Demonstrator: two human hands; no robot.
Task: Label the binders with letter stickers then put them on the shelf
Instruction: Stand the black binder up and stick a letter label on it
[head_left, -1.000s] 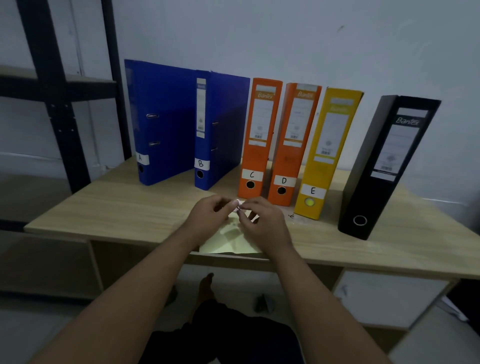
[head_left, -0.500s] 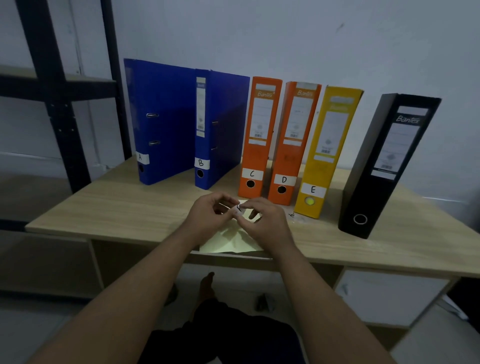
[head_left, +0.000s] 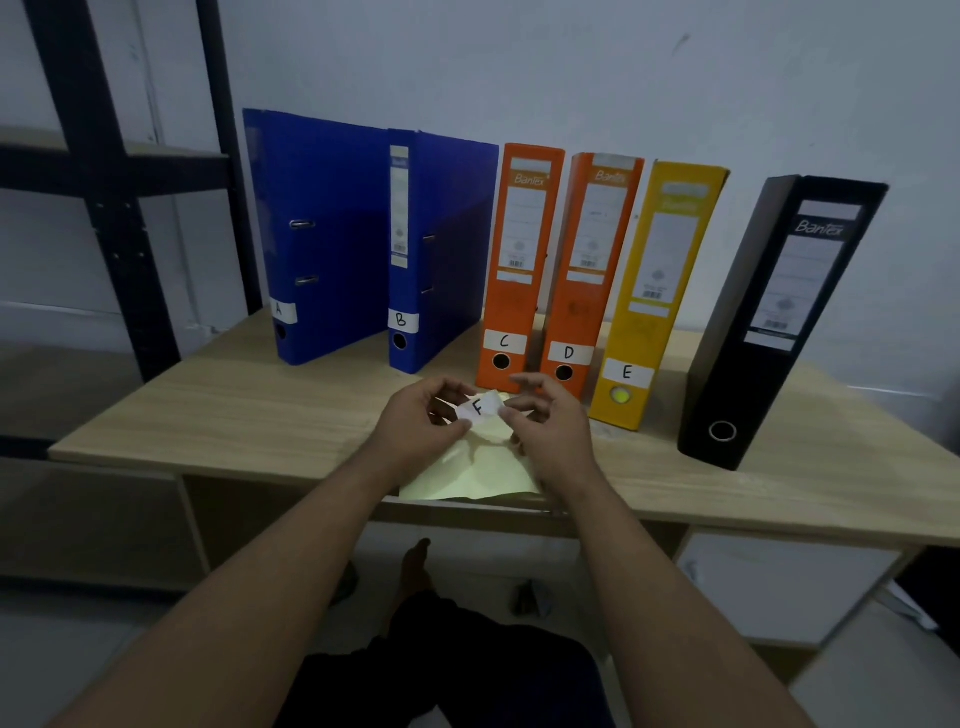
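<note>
The hands part a little from half a second ago and up comes the F sticker (head_left: 479, 406), now turned face-on where before it was buried between the fingers. The left hand (head_left: 415, 421) pinches its lower left corner between thumb and fingertips. The right hand (head_left: 550, 431) nips the right edge, its other fingers loosely fanned.

Below them the yellow backing sheet (head_left: 478, 473) lies right at the front edge of the desk (head_left: 234, 415), its near side level with the lip. There is open desktop to the left of the hands, running out to the corner, and more bare wood to the right in front of the black binder (head_left: 779, 322).

Behind the hands stands the row, close in: blue binder A (head_left: 322, 234) and blue binder B (head_left: 441, 249), both splayed open, then orange binder C (head_left: 514, 270) and orange binder D (head_left: 587, 275) just beyond the fingertips, and the yellow binder E (head_left: 660, 291) beside the right hand. The black binder leans apart from the rest, a gap between it and the yellow one, not yet lettered.

The desk is pale wood grain against a plain wall (head_left: 519, 62). The dark shelf rack (head_left: 104, 171) stands at the left, and a white cabinet door (head_left: 779, 582) sits under the desk on the right
</note>
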